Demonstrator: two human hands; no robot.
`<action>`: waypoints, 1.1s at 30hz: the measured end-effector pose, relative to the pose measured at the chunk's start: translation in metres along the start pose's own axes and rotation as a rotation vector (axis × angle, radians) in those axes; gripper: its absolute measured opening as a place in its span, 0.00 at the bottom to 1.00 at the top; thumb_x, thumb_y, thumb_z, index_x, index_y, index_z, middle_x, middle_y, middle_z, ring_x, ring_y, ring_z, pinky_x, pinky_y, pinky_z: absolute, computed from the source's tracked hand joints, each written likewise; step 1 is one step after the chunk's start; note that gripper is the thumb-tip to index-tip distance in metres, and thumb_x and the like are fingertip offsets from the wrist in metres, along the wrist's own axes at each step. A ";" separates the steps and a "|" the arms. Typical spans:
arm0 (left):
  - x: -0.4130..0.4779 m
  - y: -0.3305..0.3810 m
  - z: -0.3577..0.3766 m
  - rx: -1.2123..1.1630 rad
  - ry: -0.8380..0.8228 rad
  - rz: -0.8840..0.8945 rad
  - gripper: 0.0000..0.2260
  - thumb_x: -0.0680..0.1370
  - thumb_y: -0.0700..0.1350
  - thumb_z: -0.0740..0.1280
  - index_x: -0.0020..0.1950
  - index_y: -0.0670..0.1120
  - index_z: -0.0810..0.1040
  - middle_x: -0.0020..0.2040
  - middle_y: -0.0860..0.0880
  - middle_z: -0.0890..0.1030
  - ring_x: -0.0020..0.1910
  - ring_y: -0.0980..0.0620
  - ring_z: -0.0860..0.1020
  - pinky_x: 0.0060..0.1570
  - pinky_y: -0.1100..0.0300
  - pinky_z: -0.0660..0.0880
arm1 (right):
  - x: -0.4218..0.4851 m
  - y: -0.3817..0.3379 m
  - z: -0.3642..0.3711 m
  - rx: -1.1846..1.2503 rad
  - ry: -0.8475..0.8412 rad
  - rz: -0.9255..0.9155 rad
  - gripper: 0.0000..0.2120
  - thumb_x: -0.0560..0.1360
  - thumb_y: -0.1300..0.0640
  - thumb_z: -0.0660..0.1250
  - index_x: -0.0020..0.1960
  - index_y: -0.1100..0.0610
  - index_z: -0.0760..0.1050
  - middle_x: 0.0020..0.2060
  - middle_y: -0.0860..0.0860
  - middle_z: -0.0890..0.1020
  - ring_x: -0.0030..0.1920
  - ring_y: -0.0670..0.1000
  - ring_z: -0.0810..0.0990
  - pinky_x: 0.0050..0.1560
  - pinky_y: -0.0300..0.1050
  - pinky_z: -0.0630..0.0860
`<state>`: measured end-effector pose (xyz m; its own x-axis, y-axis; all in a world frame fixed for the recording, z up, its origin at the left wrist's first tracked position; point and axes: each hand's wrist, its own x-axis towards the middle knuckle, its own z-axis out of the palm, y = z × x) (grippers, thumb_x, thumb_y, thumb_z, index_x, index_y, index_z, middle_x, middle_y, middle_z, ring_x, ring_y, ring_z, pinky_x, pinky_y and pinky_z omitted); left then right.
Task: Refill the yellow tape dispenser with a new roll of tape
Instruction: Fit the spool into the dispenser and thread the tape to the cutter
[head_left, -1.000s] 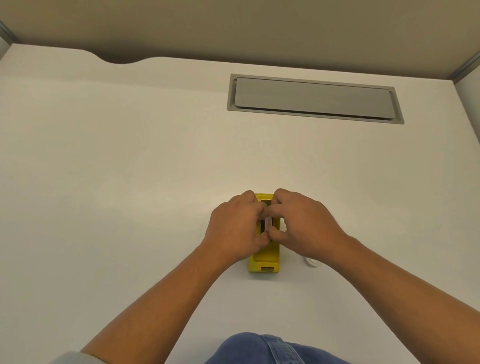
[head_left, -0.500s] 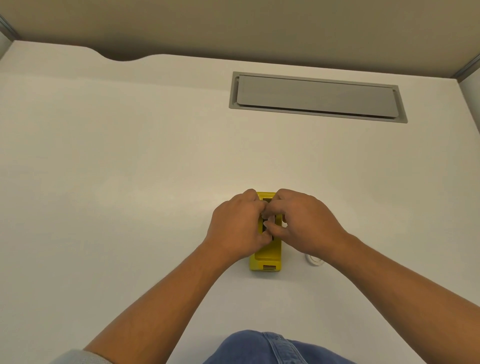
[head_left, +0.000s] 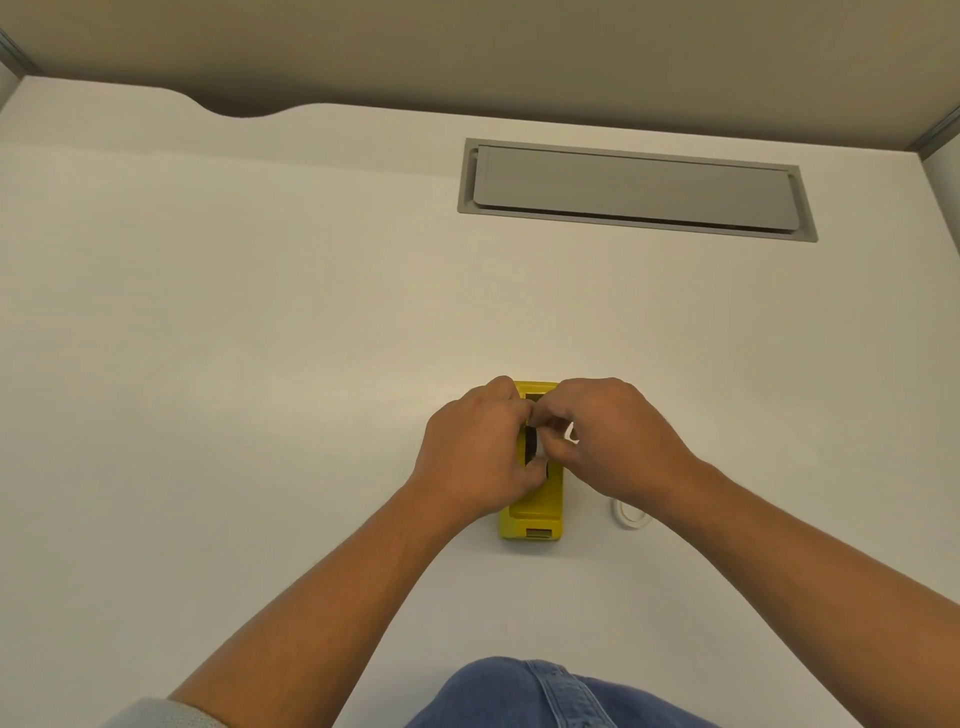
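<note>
While the dispenser (head_left: 535, 512) sits on the bench (head_left: 260, 364), left hand (head_left: 475, 457) and right hand (head_left: 618, 441) both pinch the roll (head_left: 545, 444) over it.

Your left hand (head_left: 475, 449) and right hand (head_left: 615, 441) meet at the centre, knuckles up, backs toward the camera. Both sets of fingers are curled inward, and the fingertips of the two hands come together in a tight pinch between them. Your left thumb tucks under toward the right hand. Both bare forearms run in from the lower corners, converging at the wrists; a pale sleeve edge shows at your left elbow.
</note>
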<state>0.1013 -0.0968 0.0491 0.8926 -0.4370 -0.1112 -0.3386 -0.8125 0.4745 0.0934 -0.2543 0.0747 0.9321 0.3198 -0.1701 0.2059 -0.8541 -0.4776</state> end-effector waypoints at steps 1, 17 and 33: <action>0.000 0.000 0.000 -0.005 -0.002 -0.002 0.09 0.67 0.56 0.70 0.40 0.56 0.72 0.40 0.54 0.71 0.36 0.53 0.71 0.28 0.61 0.63 | 0.000 0.000 0.001 -0.009 0.003 -0.009 0.07 0.72 0.58 0.66 0.45 0.51 0.82 0.39 0.48 0.82 0.38 0.51 0.79 0.39 0.48 0.76; -0.004 -0.004 0.001 0.005 -0.039 0.049 0.20 0.72 0.58 0.68 0.62 0.53 0.77 0.48 0.52 0.75 0.46 0.52 0.75 0.36 0.60 0.67 | -0.032 0.006 0.029 0.327 0.218 0.327 0.03 0.68 0.51 0.74 0.40 0.47 0.81 0.30 0.45 0.78 0.29 0.44 0.74 0.30 0.40 0.73; -0.002 -0.016 -0.009 -0.008 0.012 0.149 0.21 0.73 0.58 0.68 0.65 0.53 0.76 0.52 0.54 0.76 0.48 0.53 0.76 0.37 0.61 0.67 | -0.017 0.008 0.034 0.675 0.167 0.588 0.08 0.68 0.52 0.77 0.32 0.52 0.83 0.22 0.43 0.79 0.29 0.45 0.76 0.34 0.43 0.73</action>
<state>0.1072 -0.0792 0.0494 0.8359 -0.5481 -0.0285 -0.4655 -0.7355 0.4922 0.0691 -0.2525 0.0448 0.8735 -0.2001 -0.4439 -0.4857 -0.4220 -0.7655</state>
